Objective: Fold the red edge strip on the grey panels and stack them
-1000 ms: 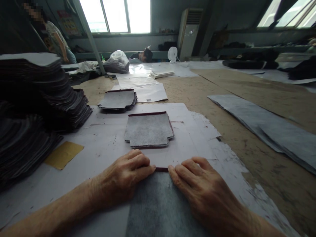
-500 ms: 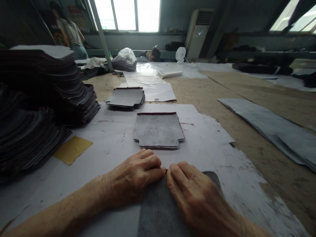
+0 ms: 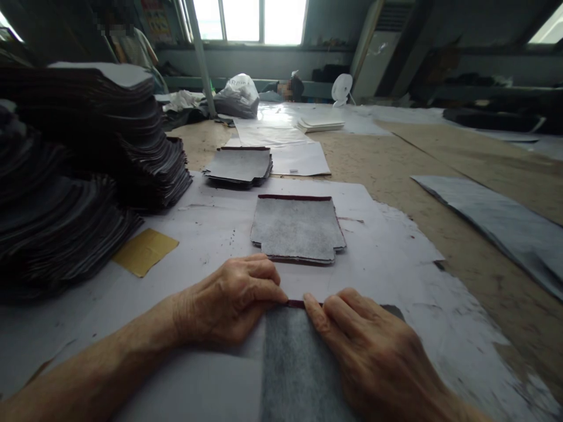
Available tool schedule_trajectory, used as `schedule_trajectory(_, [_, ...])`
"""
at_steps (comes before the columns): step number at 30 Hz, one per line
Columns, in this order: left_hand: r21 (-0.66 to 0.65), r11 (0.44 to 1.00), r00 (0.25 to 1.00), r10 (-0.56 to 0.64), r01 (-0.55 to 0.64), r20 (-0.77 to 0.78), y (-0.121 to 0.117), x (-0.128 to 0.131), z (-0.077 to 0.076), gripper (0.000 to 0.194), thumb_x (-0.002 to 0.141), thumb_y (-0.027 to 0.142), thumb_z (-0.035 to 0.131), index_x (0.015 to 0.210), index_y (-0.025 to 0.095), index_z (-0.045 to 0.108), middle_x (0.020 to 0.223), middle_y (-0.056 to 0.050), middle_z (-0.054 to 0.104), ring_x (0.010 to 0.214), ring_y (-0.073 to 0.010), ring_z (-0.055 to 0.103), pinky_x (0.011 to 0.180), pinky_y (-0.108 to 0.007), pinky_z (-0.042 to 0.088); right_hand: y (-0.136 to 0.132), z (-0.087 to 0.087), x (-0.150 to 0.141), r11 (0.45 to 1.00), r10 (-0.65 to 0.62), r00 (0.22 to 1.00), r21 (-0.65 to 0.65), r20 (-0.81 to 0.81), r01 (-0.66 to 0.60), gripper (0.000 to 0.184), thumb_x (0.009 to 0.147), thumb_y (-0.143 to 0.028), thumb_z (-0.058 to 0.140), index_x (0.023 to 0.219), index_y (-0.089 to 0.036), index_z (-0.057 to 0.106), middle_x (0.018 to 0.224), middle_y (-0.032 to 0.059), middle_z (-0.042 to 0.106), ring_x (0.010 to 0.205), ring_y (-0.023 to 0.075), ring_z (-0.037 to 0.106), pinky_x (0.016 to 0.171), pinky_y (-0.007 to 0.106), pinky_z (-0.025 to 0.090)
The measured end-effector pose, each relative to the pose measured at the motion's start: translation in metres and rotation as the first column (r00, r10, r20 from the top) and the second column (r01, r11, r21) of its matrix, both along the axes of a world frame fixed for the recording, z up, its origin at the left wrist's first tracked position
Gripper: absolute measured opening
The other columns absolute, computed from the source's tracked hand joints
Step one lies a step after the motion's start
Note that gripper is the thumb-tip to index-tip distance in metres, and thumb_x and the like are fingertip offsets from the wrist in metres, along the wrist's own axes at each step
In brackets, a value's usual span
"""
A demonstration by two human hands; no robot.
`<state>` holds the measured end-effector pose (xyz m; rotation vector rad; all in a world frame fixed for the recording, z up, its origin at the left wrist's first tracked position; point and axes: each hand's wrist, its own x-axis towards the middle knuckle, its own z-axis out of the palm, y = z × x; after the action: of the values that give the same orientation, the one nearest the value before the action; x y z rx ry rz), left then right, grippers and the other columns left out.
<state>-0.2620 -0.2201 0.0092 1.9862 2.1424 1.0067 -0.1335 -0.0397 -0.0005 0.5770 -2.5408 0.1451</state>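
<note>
The person is pressing both hands flat on a grey felt-like sheet [image 3: 299, 363] lying at the near edge of the desk [image 3: 396, 258]. The left hand [image 3: 229, 305] and right hand [image 3: 373, 357] are resting fingers-down at its far, dark-red-trimmed edge, fingertips almost meeting, pinching nothing. The sheet is looking thin, light and limp, likely best taken by that firmer trimmed edge. Similar cut pieces [image 3: 297, 228] are lying just beyond, with tall stacks [image 3: 88, 152] at the left.
</note>
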Motion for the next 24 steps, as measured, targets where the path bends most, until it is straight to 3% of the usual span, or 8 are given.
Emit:
schedule_trajectory(4, [-0.019, 0.999, 0.993, -0.037, 0.035, -0.112, -0.001, 0.003, 0.001, 0.025, 0.073, 0.000, 0.043, 0.087, 0.011, 0.061, 0.080, -0.007, 0.055, 0.073, -0.0160, 0.047, 0.068, -0.031, 0.043, -0.002, 0.006, 0.000, 0.996, 0.016, 0.999, 0.084, 0.032, -0.019, 0.035, 0.085, -0.003, 0.031, 0.103, -0.005, 0.060, 0.078, 0.0076, 0.059, 0.070, 0.0183, 0.050, 0.060, 0.030, 0.045])
schedule_trajectory(8, [-0.074, 0.997, 0.972, -0.049, 0.033, -0.230, 0.000, 0.008, 0.003, 0.020, 0.072, 0.002, 0.044, 0.081, 0.010, 0.060, 0.076, -0.008, 0.054, 0.070, -0.0177, 0.044, 0.066, -0.034, 0.042, -0.008, 0.015, -0.006, 0.985, 0.013, 0.998, 0.171, 0.055, -0.022, 0.035, 0.081, 0.000, 0.031, 0.086, -0.011, 0.064, 0.075, 0.0079, 0.059, 0.065, 0.0180, 0.050, 0.057, 0.030, 0.044])
schedule_trajectory(12, [-0.093, 0.994, 0.947, -0.077, 0.050, -0.312, 0.001, 0.007, 0.004, 0.016, 0.071, 0.005, 0.043, 0.075, 0.011, 0.058, 0.073, -0.007, 0.054, 0.068, -0.0181, 0.044, 0.064, -0.036, 0.040, -0.013, 0.011, -0.014, 0.995, 0.087, 0.995, 0.044, 0.050, -0.089, 0.029, 0.082, -0.003, 0.035, 0.073, -0.012, 0.061, 0.073, 0.0077, 0.056, 0.069, 0.0196, 0.050, 0.061, 0.032, 0.044])
schedule_trajectory(15, [0.024, 1.000, 0.975, 0.000, 0.005, -0.220, 0.000, 0.003, 0.006, 0.019, 0.073, 0.005, 0.045, 0.083, 0.013, 0.059, 0.079, -0.006, 0.057, 0.071, -0.0170, 0.048, 0.067, -0.035, 0.041, -0.013, 0.004, -0.015, 0.992, 0.122, 0.991, -0.029, 0.061, -0.121, 0.031, 0.083, -0.003, 0.032, 0.083, -0.010, 0.062, 0.076, 0.0084, 0.056, 0.068, 0.0185, 0.048, 0.060, 0.030, 0.045])
schedule_trajectory(17, [0.142, 0.989, 0.995, 0.059, -0.047, -0.078, -0.002, 0.005, 0.009, 0.020, 0.076, 0.006, 0.047, 0.089, 0.014, 0.060, 0.082, -0.006, 0.059, 0.072, -0.0153, 0.051, 0.068, -0.033, 0.041, -0.012, 0.001, -0.011, 0.998, 0.064, 0.998, 0.011, -0.005, -0.064, 0.032, 0.081, -0.002, 0.032, 0.087, -0.008, 0.063, 0.076, 0.0093, 0.057, 0.069, 0.0195, 0.048, 0.059, 0.030, 0.045])
schedule_trajectory(19, [0.175, 0.981, 0.997, 0.081, -0.083, 0.017, -0.002, 0.013, 0.014, 0.022, 0.077, 0.005, 0.047, 0.091, 0.014, 0.061, 0.081, -0.005, 0.060, 0.070, -0.0140, 0.053, 0.066, -0.032, 0.041, -0.011, -0.001, -0.005, 0.997, -0.044, 0.997, 0.065, -0.064, 0.048, 0.033, 0.076, 0.000, 0.034, 0.084, -0.008, 0.064, 0.072, 0.0092, 0.056, 0.066, 0.0204, 0.049, 0.056, 0.031, 0.044])
schedule_trajectory(22, [0.048, 0.994, 0.995, 0.101, -0.100, -0.015, 0.000, 0.033, 0.017, 0.024, 0.078, 0.007, 0.045, 0.095, 0.014, 0.061, 0.081, -0.005, 0.061, 0.070, -0.0157, 0.053, 0.066, -0.033, 0.041, -0.010, -0.002, 0.002, 0.972, -0.198, 0.974, 0.107, -0.106, 0.209, 0.030, 0.068, -0.001, 0.037, 0.078, -0.010, 0.064, 0.066, 0.0084, 0.053, 0.061, 0.0219, 0.048, 0.048, 0.031, 0.040])
schedule_trajectory(24, [-0.038, 0.993, 0.991, 0.109, -0.112, -0.077, 0.003, 0.045, 0.015, 0.025, 0.080, 0.010, 0.044, 0.100, 0.012, 0.059, 0.084, -0.006, 0.060, 0.076, -0.0187, 0.054, 0.069, -0.036, 0.042, -0.007, -0.004, 0.002, 0.971, -0.220, 0.970, 0.076, -0.100, 0.228, 0.030, 0.064, -0.002, 0.038, 0.077, -0.010, 0.064, 0.066, 0.0085, 0.054, 0.061, 0.0224, 0.048, 0.047, 0.032, 0.040])
